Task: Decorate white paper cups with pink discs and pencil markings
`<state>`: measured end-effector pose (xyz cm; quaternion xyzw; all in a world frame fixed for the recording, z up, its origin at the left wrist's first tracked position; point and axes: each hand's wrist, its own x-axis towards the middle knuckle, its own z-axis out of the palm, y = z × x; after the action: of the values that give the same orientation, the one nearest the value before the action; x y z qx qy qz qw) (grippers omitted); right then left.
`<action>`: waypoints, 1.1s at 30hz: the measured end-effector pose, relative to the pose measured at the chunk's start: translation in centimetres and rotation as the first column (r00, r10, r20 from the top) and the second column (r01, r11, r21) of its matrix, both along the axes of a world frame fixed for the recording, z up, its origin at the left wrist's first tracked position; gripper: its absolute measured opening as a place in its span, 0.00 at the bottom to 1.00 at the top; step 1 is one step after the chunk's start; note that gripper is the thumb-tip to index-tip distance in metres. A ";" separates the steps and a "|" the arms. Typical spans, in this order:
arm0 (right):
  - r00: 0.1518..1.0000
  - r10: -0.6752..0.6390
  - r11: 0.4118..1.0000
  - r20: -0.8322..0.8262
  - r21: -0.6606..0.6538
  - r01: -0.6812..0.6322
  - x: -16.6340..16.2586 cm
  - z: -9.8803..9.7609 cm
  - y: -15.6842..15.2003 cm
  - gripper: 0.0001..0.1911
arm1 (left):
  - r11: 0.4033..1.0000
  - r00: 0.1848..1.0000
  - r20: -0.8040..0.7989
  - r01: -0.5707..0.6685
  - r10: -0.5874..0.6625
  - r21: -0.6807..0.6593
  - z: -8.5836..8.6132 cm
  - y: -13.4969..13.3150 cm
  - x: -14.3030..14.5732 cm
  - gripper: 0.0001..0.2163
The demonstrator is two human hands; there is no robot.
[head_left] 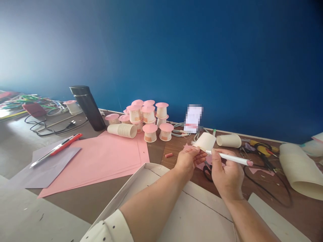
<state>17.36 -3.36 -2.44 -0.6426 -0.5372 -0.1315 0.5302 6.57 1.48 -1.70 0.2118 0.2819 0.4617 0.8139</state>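
Observation:
My left hand [189, 161] grips a plain white paper cup [205, 141] by its lower edge, with the cup's base tilted upward. A white marker with a pink end [233, 158] is in my right hand [228, 176], its tip close to the cup's side; whether it touches I cannot tell. Under the hands lies a white box lid [202, 205]. Beyond them stands a group of small cup houses [148, 114] with pink round roofs and drawn windows. A pink cap [168, 155] rests on the table left of my left hand.
Pink paper sheets [101, 158], a grey sheet [52, 168] and a red utility knife [57, 150] lie at left. A black bottle [88, 107] stands behind. Stacked cups [122, 130], another cup [228, 140], scissors [207, 172], cables and a large cup stack [300, 168] surround the work area.

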 end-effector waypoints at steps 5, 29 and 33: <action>0.999 -0.019 0.999 -0.045 0.031 0.021 0.0 0.3 -0.2 0.19 | 1.000 1.000 -0.002 -0.009 0.009 -0.013 0.1 0.0 0.0 0.05; 0.995 -0.004 0.999 0.103 0.051 -0.001 0.2 0.0 0.2 0.18 | 1.000 1.000 -0.012 0.007 -0.007 0.008 0.3 -0.1 0.0 0.08; 0.997 0.008 0.999 0.074 0.039 -0.011 0.2 0.1 0.1 0.18 | 1.000 1.000 -0.016 0.010 -0.010 0.007 0.2 -0.1 0.0 0.07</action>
<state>17.51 -3.24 -2.35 -0.6242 -0.5569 -0.1632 0.5230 6.58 1.38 -1.51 0.2197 0.2855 0.4572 0.8131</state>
